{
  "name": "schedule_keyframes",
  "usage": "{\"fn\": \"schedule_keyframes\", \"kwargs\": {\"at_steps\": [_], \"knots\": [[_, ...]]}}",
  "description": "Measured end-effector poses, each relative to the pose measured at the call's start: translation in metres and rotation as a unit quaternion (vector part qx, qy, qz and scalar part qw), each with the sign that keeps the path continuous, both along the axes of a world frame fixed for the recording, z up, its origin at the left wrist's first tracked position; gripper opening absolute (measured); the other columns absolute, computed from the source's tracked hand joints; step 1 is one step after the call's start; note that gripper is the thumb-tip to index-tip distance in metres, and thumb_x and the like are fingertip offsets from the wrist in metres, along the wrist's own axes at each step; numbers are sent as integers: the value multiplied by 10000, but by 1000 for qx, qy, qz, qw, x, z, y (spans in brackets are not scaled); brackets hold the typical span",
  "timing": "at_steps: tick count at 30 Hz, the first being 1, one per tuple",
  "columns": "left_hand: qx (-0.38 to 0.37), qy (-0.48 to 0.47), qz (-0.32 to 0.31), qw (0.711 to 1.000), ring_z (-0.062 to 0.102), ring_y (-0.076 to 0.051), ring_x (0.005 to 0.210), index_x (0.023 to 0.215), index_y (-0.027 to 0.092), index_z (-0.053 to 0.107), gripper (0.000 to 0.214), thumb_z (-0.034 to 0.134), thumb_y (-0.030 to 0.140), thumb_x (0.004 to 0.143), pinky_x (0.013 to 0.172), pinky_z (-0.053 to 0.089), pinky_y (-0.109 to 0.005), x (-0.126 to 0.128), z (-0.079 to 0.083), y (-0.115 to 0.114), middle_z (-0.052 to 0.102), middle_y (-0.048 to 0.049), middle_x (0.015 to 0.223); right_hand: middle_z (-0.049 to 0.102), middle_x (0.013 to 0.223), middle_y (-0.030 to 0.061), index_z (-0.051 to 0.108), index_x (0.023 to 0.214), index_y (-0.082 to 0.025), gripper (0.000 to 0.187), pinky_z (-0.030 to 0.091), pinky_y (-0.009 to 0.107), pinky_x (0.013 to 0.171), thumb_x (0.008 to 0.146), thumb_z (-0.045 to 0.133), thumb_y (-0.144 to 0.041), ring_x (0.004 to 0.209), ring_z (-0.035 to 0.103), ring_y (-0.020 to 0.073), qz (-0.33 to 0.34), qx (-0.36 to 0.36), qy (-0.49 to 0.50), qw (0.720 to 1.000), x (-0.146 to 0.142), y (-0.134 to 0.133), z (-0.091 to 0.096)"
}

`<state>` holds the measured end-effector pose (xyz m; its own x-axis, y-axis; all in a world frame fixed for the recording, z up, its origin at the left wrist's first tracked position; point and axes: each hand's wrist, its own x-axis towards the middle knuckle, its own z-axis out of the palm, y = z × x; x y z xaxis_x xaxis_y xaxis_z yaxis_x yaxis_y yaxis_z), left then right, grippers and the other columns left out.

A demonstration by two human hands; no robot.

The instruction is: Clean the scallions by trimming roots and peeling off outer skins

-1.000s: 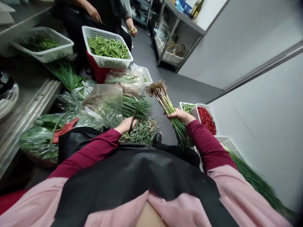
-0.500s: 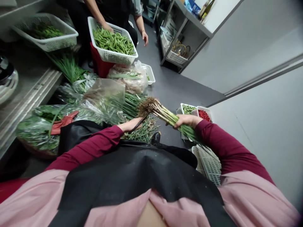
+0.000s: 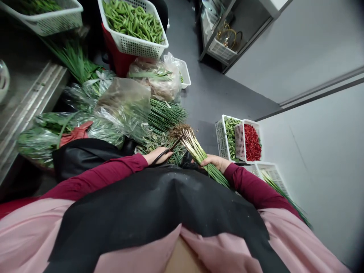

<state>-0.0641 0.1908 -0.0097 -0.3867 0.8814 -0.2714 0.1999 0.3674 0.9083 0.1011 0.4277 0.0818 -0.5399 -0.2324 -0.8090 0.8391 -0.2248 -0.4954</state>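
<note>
My right hand [image 3: 216, 162] is wrapped round a bunch of green onions [image 3: 196, 148], their brown roots pointing away from me and the green tops running back under my forearm. In my left hand [image 3: 156, 154] is a pair of dark scissors [image 3: 176, 141], gripped by the handles. The blades reach the white stems just below the roots; whether they are cutting through cannot be told. Beneath the bunch lies a heap of cut roots and trimmings [image 3: 153, 142]. Behind it, long green onions [image 3: 166, 115] lie on the floor.
Plastic bags of greens [image 3: 122, 110] spread to the left, with a red glove [image 3: 76, 132] on one. A basket of green peppers [image 3: 133, 45] stands ahead. To the right are baskets of red chillies [image 3: 240, 140] and green vegetables [image 3: 218, 132], with another basket [image 3: 277, 172] holding green onions.
My view has tipped downward, and the co-worker's hands have left it. The bunch has come lower and closer to me, and the scissors now lie against its stems near the roots.
</note>
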Motion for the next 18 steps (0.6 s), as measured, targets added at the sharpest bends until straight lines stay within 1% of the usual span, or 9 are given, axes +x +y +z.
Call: {"fn": "schedule_keyframes", "kwargs": {"at_steps": [3,6,8,11,14,17,18], "knots": [[-44,15,-25,999,550,-183,543,573,206,515,367,399,448,823,586,409,-288,1,-7,-10,608,-44,572,631,653,13,603,1056,-114,436,473,192,500,627,653,-176,547,573,103,-4,-26,-19,999,3,1,-17],[-71,18,-39,997,540,-181,558,565,195,506,379,396,448,825,598,399,-288,3,-13,-17,593,-44,567,634,640,14,597,1073,-115,440,473,190,495,637,634,-166,538,576,105,-2,-38,-30,999,5,-1,-32],[-85,39,-27,995,525,-179,565,558,193,490,373,401,444,820,594,390,-287,4,-16,-21,570,-43,562,636,643,12,597,1078,-120,435,476,188,503,646,625,-159,540,579,102,-9,-36,-28,999,4,-3,-36],[-94,55,-12,994,513,-176,570,549,192,471,376,417,460,808,591,389,-286,3,-17,-25,546,-40,558,635,638,9,598,1079,-121,434,480,190,506,647,619,-159,537,582,102,-23,-25,-23,999,3,-5,-36],[-72,9,-43,996,531,-174,582,583,184,498,320,463,438,774,592,411,-275,-1,-16,-26,568,-35,575,638,640,10,597,1087,-122,454,470,196,489,637,630,-168,526,581,108,-10,-21,-18,1000,4,-2,-35],[-60,-84,-54,993,593,-184,650,711,172,546,149,485,308,699,600,447,-261,-5,-17,-25,637,-43,688,647,664,12,595,1099,-120,478,463,203,492,626,641,-172,536,579,109,-1,-15,5,1000,8,3,-34],[-63,-106,-54,991,609,-190,676,752,169,555,153,475,273,675,601,456,-260,-8,-18,-24,652,-50,729,649,668,12,597,1096,-118,481,461,203,495,620,644,-173,540,578,109,-1,-10,12,1000,10,5,-33]]}}
